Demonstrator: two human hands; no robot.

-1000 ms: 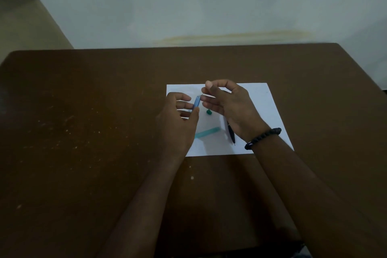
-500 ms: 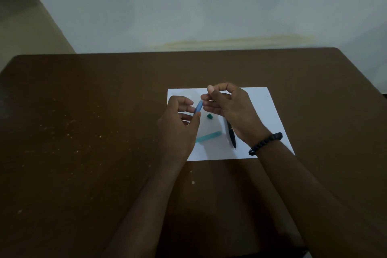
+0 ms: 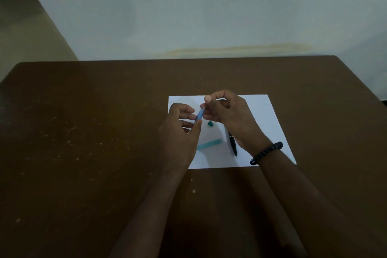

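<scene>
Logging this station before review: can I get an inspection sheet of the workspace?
Surface: brown table, pale specks, white paper sheet on it.
Job's things: blue pen barrel, held above the sheet.
Clutter: teal cap, teal tube, black pen lying on the sheet.
Hands: left hand grips the barrel; right hand's curled fingers meet its upper end, grip unclear.
Cables: nothing seen.
Surroundings: pale wall, stained; floor at left.

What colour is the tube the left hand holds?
Blue; the tube in the left hand shows best in the head view.

Dim room; brown table (image 3: 83, 132) against pale stained wall (image 3: 209, 16).
</scene>
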